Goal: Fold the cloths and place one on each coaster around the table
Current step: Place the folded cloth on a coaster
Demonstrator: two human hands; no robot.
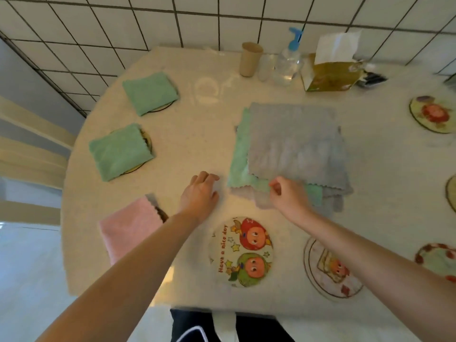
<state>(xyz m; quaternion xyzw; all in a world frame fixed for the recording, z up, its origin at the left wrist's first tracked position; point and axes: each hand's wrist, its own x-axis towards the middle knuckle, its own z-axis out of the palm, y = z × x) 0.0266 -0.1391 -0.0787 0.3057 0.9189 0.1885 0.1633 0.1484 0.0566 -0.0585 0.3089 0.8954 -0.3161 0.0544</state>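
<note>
Round cartoon-printed coaster [241, 251] lies bare at near edge of pale round surface [197, 144]. Left hand [199, 193] rests released, fingers relaxed. Right hand [287, 193] pinches mint-green fleece cloth [238, 164] edge under flat grey fleece cloth [296, 144]. Advice: only green layer to be drawn out, stack steadied by left.

This looks like a dining corner in a home. A round pale tabletop [197, 134] stands against a wall of white tiles [222, 11] with dark joints. Near the wall are a tissue box [328, 75], a pump bottle [288, 62] and a beige cup [250, 59]. Cartoon coasters [243, 253] lie around the edge, and a light chair [32, 154] stands at the left.
</note>
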